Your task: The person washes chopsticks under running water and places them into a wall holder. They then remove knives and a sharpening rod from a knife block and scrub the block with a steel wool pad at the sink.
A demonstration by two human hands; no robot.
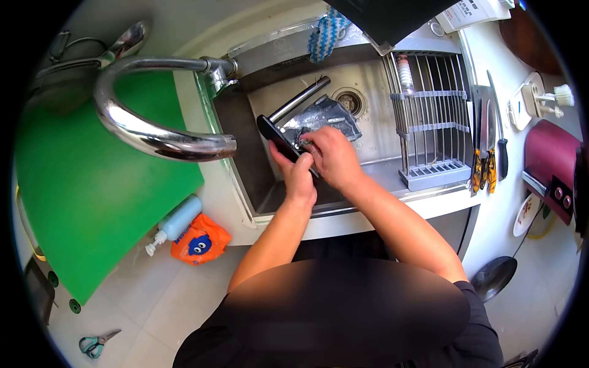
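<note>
My left hand (299, 179) is closed around a long black bar (270, 130) over the sink, with the thumb along its near end. From the bar's far end a shiny metal tube (302, 98) reaches toward the drain. My right hand (334, 158) is closed, its fingers pinching a dark, tangled scouring pad (304, 138) close against the bar. Part of the pad is hidden by the fingers. Under the tube, a dark, glossy plastic-like sheet (337, 116) lies on the sink floor (374, 132).
The chrome faucet (165, 144) arches at left beside a green board (110, 184). A metal rack (432, 116) fills the sink's right side. Knives (489, 132) lie on the counter beyond it. A blue-white cloth (325, 35) hangs at the back. Scissors (95, 345) rest on the floor.
</note>
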